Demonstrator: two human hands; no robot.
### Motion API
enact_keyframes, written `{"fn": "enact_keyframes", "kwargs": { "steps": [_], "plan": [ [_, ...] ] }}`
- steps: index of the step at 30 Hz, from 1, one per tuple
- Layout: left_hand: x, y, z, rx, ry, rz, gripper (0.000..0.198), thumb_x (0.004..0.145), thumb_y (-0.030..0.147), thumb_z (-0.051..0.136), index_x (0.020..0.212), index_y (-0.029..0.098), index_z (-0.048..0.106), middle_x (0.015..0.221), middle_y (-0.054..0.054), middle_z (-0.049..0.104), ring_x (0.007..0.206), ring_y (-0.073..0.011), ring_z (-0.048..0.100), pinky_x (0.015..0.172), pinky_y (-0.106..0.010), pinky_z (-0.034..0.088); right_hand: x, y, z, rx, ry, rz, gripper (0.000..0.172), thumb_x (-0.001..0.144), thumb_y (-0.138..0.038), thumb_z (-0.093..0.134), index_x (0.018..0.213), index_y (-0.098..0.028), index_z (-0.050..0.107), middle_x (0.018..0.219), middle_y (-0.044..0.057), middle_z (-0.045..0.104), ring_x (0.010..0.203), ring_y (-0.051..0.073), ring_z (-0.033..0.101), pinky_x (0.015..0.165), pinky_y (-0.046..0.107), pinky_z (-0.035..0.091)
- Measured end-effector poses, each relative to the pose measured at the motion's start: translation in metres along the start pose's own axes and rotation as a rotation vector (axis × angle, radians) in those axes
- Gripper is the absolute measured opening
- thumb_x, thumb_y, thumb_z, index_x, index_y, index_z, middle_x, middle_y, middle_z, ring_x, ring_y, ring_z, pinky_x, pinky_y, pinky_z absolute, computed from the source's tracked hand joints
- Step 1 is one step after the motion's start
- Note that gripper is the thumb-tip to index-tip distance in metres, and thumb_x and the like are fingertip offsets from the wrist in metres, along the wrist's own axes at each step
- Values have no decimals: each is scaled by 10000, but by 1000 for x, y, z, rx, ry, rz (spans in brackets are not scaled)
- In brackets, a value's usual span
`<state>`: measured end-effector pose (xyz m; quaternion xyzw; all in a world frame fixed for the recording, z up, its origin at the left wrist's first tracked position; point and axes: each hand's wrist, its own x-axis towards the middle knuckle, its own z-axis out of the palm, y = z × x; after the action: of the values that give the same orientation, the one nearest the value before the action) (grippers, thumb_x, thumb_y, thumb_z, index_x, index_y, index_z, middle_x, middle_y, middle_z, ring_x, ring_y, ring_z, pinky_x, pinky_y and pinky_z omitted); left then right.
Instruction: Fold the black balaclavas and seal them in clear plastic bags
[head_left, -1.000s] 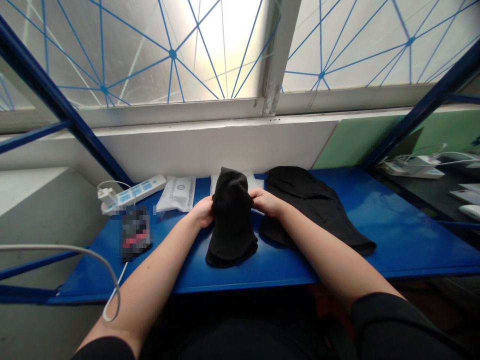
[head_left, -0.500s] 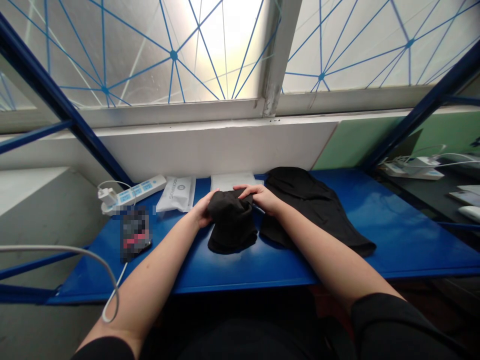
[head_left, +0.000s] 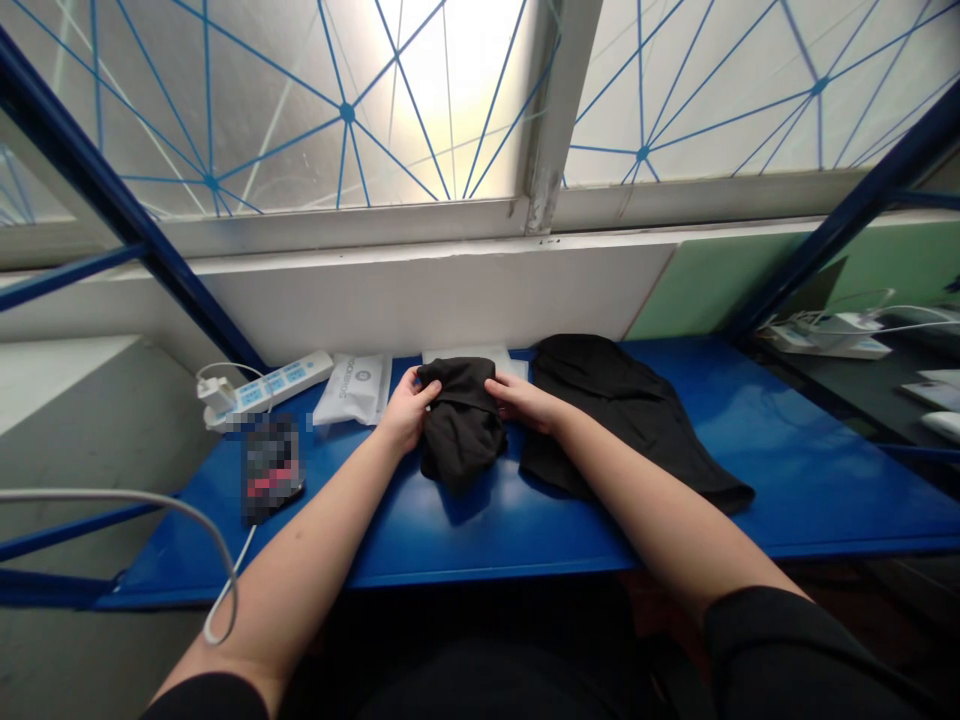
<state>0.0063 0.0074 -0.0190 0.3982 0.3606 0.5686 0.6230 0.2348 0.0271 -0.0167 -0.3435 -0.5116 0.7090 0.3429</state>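
Here, the black garment (head_left: 459,432) is gripped at its far edge by the left hand (head_left: 405,408) and right hand (head_left: 519,398), fingers closed, seemingly to hold its folds together.

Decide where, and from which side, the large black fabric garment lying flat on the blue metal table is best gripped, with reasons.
Probably pinch the large black fabric garment at its near right corner, coming from the blue metal table's front edge. It lies flat, offering only edges; that corner is clear of the left hand and right hand holding the small black cloth.
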Motion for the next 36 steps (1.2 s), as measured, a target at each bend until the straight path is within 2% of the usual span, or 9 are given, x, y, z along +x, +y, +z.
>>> {"fn": "enact_keyframes", "kwargs": {
  "steps": [4,7,12,14,20,23,27,30,36],
  "plan": [
    [1,-4,-1,91,41,-72,532,722,349,846,1159,223,571,1078,-70,704,930,-210,697,830,-320,555,4,0,3,-3,98,-59,419,717,-314,822,1105,-237,684,976,44,735,728,152,682,558,214,528],
    [-2,-3,1,144,-19,-154,584,725,366,851,1217,191,591,1150,-126,703,1010,-254,694,899,-359,544,8,2,2,-6,201,-124,352,704,-257,796,1035,-212,684,786,9,698,540,101,578,428,185,438],
    [-10,5,6,158,-235,-95,664,666,265,883,1270,175,621,1275,-154,673,1194,-319,626,1058,-419,454,10,3,2,17,234,-147,361,721,-272,782,1060,-207,675,796,26,704,576,124,608,456,208,481],
    [-11,6,6,171,-256,-82,658,642,231,884,1249,168,641,1271,-155,678,1199,-329,621,1076,-437,434,9,3,2,30,233,-133,369,720,-277,788,1064,-214,669,835,32,717,594,129,626,463,211,493],
    [-9,-1,3,197,-173,-69,607,644,204,856,1213,172,649,1248,-137,690,1168,-315,633,1067,-433,434,8,4,1,35,178,-90,411,762,-389,811,1107,-231,652,984,59,730,683,143,681,491,201,531],
    [-5,-5,2,198,-136,-62,549,675,202,812,1199,184,647,1218,-113,703,1135,-288,644,1030,-388,460,9,5,0,36,198,-110,415,764,-406,819,1102,-228,656,961,52,727,656,127,662,470,183,513],
    [1,-9,2,217,-3,-117,409,742,257,718,1135,187,630,1014,-71,730,864,-191,688,771,-272,528,10,4,0,32,244,-97,366,791,-382,799,1078,-217,643,806,9,693,520,78,568,400,147,427],
    [3,-9,2,233,27,-163,348,767,300,689,1088,185,620,907,-51,712,718,-142,658,602,-205,476,9,2,1,26,256,-73,344,804,-376,786,1069,-217,634,796,5,686,532,83,581,430,157,454],
    [5,-3,1,93,73,-269,192,783,286,627,942,181,603,807,-36,682,645,-129,643,571,-204,476,10,3,2,35,310,-115,338,788,-393,795,1016,-206,629,785,2,662,530,74,553,410,145,406]
  ]
}}
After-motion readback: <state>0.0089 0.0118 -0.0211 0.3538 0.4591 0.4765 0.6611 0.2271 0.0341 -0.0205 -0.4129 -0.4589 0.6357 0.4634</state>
